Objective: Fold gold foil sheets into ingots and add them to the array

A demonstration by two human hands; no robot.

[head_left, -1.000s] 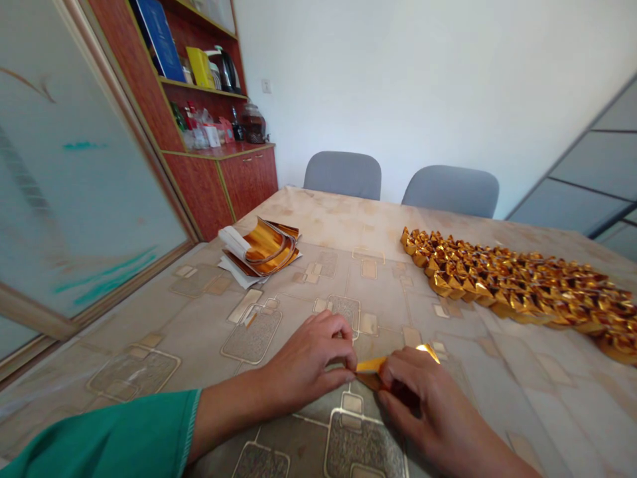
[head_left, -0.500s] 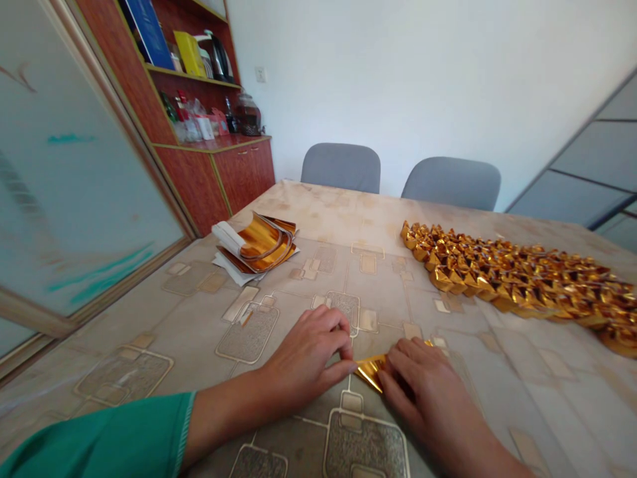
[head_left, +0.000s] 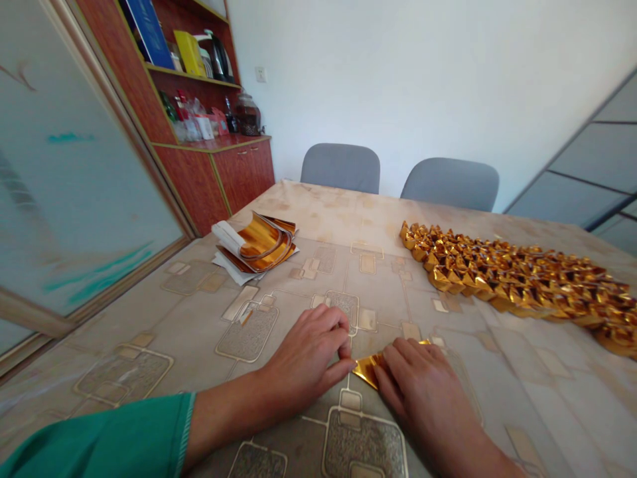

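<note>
A folded piece of gold foil paper [head_left: 366, 370] lies on the patterned tablecloth, between my two hands. My left hand [head_left: 309, 348] has thumb and index finger closed at the paper's left tip. Over the rest of it, my right hand [head_left: 423, 385] is curled, fingers together and pressing down, so most of the paper is hidden beneath the palm. Only a small gold corner shows beyond the knuckles. On the right side stand rows of folded gold foil ingots [head_left: 512, 272]. A stack of loose gold foil sheets [head_left: 259, 245], curled over with white backing showing, is at the left.
The tablecloth [head_left: 308, 212] covers a wide table. Two grey chairs [head_left: 340, 167] stand along its far edge. To the left are a red wood cabinet [head_left: 219, 176] with bottles and a kettle, and a frosted sliding door [head_left: 89, 166].
My right hand has shifted slightly left over the gold foil paper. The paper's visible part has tilted a little, while my left hand stays nearly in place.
</note>
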